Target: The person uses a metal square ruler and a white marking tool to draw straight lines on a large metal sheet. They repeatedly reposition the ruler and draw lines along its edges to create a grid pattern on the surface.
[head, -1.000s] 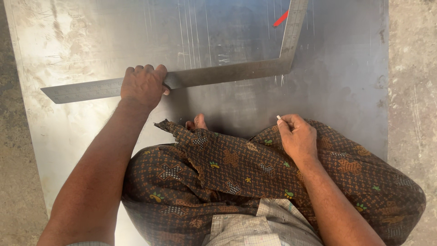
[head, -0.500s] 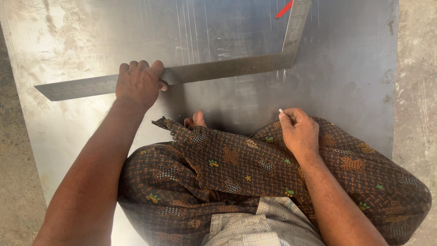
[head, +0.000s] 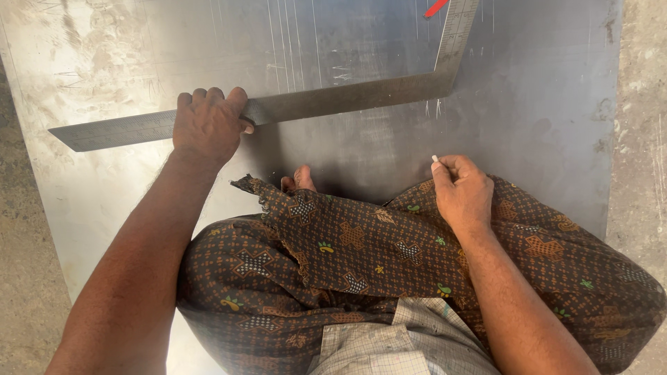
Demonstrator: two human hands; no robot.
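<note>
Since earlier frame: left hand point(head: 207, 125) holds same place on long L-shaped steel square point(head: 292, 105), fingers curled over its blade, pressing it flat on scratched grey metal sheet point(head: 542, 90). Right hand point(head: 462, 189) pinches small white chalk stub point(head: 435, 158), tip off sheet, near knee. Judgement: keep square pinned firmly, run chalk tight along edge.

Brown patterned cloth point(head: 389, 257) covers the lap, a toe point(head: 303, 178) showing at its edge. Checked shirt point(head: 389, 344) below. Red marker point(head: 436, 8) at top. Concrete floor point(head: 643, 125) on both sides.
</note>
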